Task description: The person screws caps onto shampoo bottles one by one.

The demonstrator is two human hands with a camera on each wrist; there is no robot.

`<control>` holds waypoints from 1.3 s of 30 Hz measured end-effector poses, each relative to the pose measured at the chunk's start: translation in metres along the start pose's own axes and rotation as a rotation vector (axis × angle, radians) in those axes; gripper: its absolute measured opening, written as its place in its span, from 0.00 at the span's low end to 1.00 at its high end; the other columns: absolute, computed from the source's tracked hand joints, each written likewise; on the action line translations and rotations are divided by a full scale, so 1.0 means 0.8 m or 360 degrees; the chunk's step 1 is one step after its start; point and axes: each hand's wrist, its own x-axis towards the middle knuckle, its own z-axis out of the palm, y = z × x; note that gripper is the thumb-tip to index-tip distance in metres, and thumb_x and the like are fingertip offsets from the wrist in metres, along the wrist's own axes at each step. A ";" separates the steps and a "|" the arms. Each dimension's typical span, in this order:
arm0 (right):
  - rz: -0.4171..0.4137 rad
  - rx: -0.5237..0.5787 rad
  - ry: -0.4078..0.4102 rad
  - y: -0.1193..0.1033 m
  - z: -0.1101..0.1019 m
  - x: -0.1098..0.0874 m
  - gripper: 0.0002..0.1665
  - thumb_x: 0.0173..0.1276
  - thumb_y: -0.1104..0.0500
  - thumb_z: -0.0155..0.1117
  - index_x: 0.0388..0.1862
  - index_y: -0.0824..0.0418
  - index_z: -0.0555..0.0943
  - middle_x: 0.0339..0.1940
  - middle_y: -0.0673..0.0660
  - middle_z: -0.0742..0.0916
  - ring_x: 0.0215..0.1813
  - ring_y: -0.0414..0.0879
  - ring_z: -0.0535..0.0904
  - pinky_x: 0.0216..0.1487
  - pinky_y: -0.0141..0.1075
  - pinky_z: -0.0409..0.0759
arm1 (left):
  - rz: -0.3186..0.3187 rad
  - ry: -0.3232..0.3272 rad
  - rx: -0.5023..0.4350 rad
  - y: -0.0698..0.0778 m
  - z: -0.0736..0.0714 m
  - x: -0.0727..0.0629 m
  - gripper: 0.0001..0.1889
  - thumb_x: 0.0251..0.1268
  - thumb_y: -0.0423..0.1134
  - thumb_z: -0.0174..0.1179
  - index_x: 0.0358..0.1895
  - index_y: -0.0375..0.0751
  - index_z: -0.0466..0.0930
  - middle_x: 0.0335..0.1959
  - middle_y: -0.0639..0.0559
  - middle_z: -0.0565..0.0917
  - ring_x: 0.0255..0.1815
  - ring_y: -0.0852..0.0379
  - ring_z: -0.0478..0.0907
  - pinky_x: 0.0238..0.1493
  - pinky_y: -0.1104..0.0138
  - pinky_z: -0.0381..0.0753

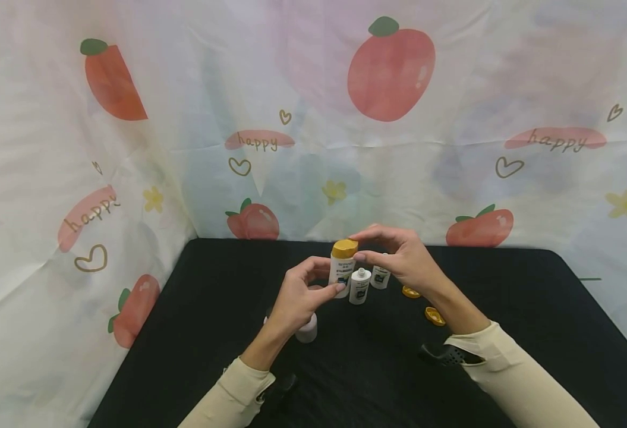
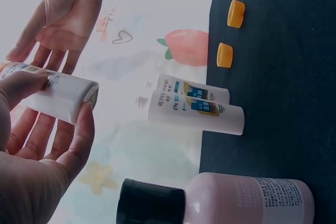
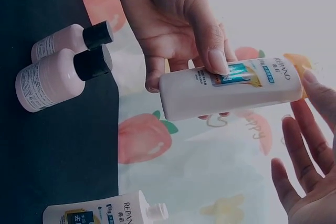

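My left hand (image 1: 298, 294) grips a white shampoo bottle (image 3: 184, 95) round its body, held up off the table with its yellow cap (image 1: 344, 248) on top. With thumb and forefinger, my right hand (image 1: 410, 261) pinches that cap from the side; its other fingers spread free in the right wrist view. Just right of the held bottle, two similar white bottles stand upright without caps, one nearer (image 1: 359, 288) and one farther (image 1: 380, 277). The left wrist view shows them side by side, their narrow white necks bare.
On the black table (image 1: 211, 333), two loose yellow caps, one farther (image 1: 411, 292) and one nearer (image 1: 434, 316), lie below my right forearm. Two pink bottles with black lids, one in front (image 3: 50, 80) and one behind (image 3: 60, 40), stand by my left wrist. A printed cloth (image 1: 313, 71) hangs behind.
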 end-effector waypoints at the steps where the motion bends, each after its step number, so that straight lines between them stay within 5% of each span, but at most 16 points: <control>1: -0.0001 0.0002 0.0002 0.000 0.000 0.000 0.19 0.68 0.71 0.67 0.57 0.62 0.84 0.54 0.56 0.85 0.56 0.47 0.83 0.59 0.35 0.81 | -0.0005 0.0004 0.0004 0.000 0.000 0.000 0.20 0.62 0.33 0.72 0.57 0.43 0.80 0.51 0.46 0.85 0.52 0.51 0.84 0.47 0.63 0.87; 16: -0.0046 -0.0008 0.0025 -0.001 -0.001 0.002 0.18 0.67 0.71 0.68 0.54 0.63 0.85 0.49 0.57 0.86 0.52 0.48 0.83 0.54 0.37 0.83 | -0.0037 0.0015 0.0011 0.000 -0.001 0.000 0.19 0.63 0.34 0.72 0.56 0.46 0.81 0.52 0.49 0.84 0.52 0.54 0.84 0.48 0.62 0.87; 28: -0.0039 -0.0033 0.0014 0.002 0.001 0.004 0.21 0.65 0.72 0.70 0.57 0.61 0.84 0.51 0.55 0.86 0.55 0.48 0.83 0.60 0.42 0.82 | -0.0052 0.0004 0.0006 0.001 0.001 0.002 0.19 0.63 0.34 0.72 0.57 0.46 0.81 0.52 0.48 0.85 0.53 0.52 0.84 0.49 0.63 0.87; 39: 0.0023 -0.0028 -0.0019 -0.004 0.005 0.005 0.24 0.65 0.69 0.72 0.60 0.58 0.82 0.55 0.54 0.85 0.57 0.47 0.84 0.59 0.36 0.81 | -0.0037 -0.0002 -0.0013 0.000 0.002 0.003 0.19 0.62 0.33 0.72 0.56 0.46 0.82 0.51 0.50 0.85 0.52 0.55 0.84 0.48 0.64 0.87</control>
